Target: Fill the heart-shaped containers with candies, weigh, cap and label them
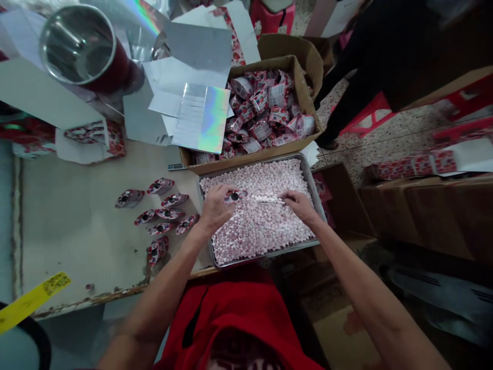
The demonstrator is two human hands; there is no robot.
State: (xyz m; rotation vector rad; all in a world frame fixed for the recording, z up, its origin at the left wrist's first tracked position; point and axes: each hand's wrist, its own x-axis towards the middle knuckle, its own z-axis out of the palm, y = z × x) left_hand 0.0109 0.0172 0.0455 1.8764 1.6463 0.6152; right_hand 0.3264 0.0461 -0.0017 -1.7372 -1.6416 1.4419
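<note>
My left hand (pixel 216 208) is closed around a small red-patterned packet (pixel 235 197) with a dark round opening facing up. My right hand (pixel 299 204) pinches the end of a narrow strip (pixel 265 199) that carries a row of white pellets. The strip's other end points at the packet; whether they touch I cannot tell. Both hands are over a metal tray (pixel 211 250) filled with small pale pink and white pellets (pixel 262 228). Several similar packets (pixel 169 213) stand on the table left of the tray.
Behind the tray sits a cardboard box (pixel 254 160) full of red packets. White card sheets (pixel 188 46) and a metal cup (pixel 82 51) lie farther back left. At the right are a person's dark-clothed legs (pixel 346 97), a pink stool (pixel 365 118) and large cartons (pixel 427 216).
</note>
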